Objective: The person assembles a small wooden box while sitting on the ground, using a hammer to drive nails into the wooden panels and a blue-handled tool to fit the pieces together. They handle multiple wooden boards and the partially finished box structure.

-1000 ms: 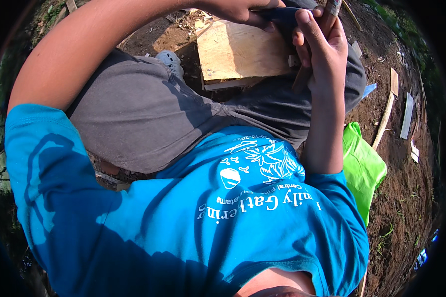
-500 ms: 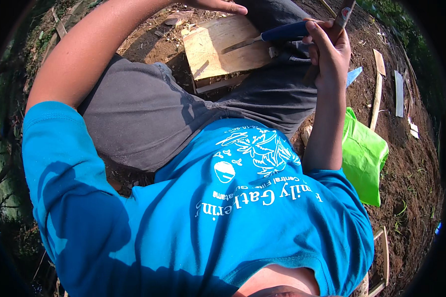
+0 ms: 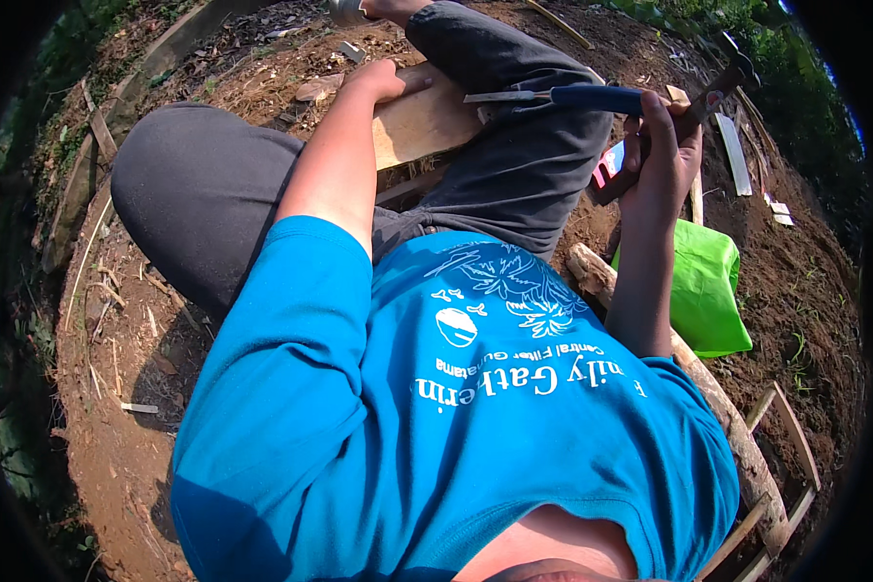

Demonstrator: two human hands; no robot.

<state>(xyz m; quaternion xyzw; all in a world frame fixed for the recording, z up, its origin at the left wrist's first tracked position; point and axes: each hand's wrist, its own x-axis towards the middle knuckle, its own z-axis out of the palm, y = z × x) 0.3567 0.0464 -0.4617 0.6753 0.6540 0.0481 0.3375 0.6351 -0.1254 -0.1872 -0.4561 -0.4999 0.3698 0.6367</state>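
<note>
My left hand [image 3: 382,81] is closed on the far left corner of a pale wooden board [image 3: 427,126], its thumb lying along the top. The board rests on the ground between my legs, partly covered by my left arm and right leg. In my right hand [image 3: 662,145] are two tools together. One is a chisel [image 3: 592,97] with a blue handle, its flat metal blade pointing left over the board's right side. The other is a hammer [image 3: 718,89] with a wooden handle, its dark metal head up at the far right.
A bright green cloth or bag [image 3: 703,291] lies on the soil to my right. Near it are a log [image 3: 727,417], joined wooden strips [image 3: 795,436] and a pale flat strip [image 3: 733,155]. Wood scraps [image 3: 140,408] lie on the left. My bent legs [image 3: 204,194] flank the board.
My left hand has come down and taken hold of the board's corner. The chisel has lifted off the board and levelled out, with the hammer still in my right hand. My legs have shifted.
</note>
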